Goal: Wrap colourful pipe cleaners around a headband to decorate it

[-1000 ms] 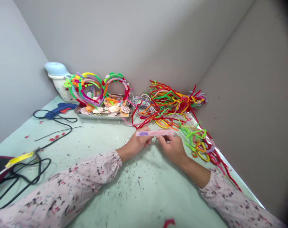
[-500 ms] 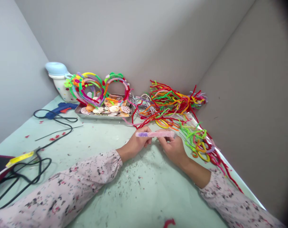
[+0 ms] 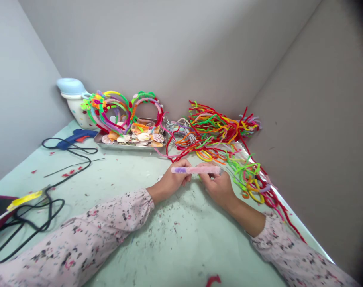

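A fuzzy band (image 3: 196,170), purple at its left part and pale pink along the rest, spans between my two hands over the middle of the table. My left hand (image 3: 177,178) is closed on its left part. The right part is held by my right hand (image 3: 215,184), with the thumb and fingers pressed round it. Both hands are just in front of the bunch of coloured pipe cleaners (image 3: 214,127).
A metal tray (image 3: 124,147) of shells with fuzzy headbands stands at the back left. Near it are a blue glue gun (image 3: 72,138) and a white cup (image 3: 78,109) with a blue lid. Black cord (image 3: 51,207) loops at the left. A red scrap (image 3: 213,280) lies near the front edge.
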`<state>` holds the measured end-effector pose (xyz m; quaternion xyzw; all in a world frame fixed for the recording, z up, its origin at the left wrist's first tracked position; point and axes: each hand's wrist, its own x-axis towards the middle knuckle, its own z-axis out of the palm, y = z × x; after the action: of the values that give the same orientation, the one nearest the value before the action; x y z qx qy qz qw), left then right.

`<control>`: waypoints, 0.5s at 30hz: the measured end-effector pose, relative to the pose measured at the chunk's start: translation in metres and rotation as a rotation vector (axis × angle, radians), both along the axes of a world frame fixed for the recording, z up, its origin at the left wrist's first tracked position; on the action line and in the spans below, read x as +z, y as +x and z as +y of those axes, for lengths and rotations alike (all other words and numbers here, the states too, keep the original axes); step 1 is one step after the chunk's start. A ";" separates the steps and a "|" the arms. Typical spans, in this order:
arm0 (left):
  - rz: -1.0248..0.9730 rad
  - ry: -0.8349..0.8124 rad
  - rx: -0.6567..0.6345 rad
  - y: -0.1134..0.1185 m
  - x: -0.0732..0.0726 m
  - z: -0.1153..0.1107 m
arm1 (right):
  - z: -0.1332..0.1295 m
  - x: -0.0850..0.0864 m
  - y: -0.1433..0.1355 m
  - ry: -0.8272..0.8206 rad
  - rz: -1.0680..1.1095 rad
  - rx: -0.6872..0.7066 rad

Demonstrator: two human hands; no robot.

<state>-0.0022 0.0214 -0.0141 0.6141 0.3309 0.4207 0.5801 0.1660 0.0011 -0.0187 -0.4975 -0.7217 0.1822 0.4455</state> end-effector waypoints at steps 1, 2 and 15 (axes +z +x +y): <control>-0.001 -0.004 0.003 0.000 0.000 0.000 | 0.000 0.000 0.000 -0.005 0.011 0.000; 0.000 -0.005 0.005 0.000 0.000 0.000 | 0.000 0.000 0.000 -0.012 0.016 -0.004; 0.055 0.025 0.010 -0.001 0.007 -0.003 | -0.001 0.002 -0.001 0.008 -0.043 -0.072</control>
<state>-0.0035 0.0180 -0.0066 0.6309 0.3446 0.4105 0.5610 0.1653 0.0004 -0.0170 -0.5252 -0.7135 0.1525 0.4379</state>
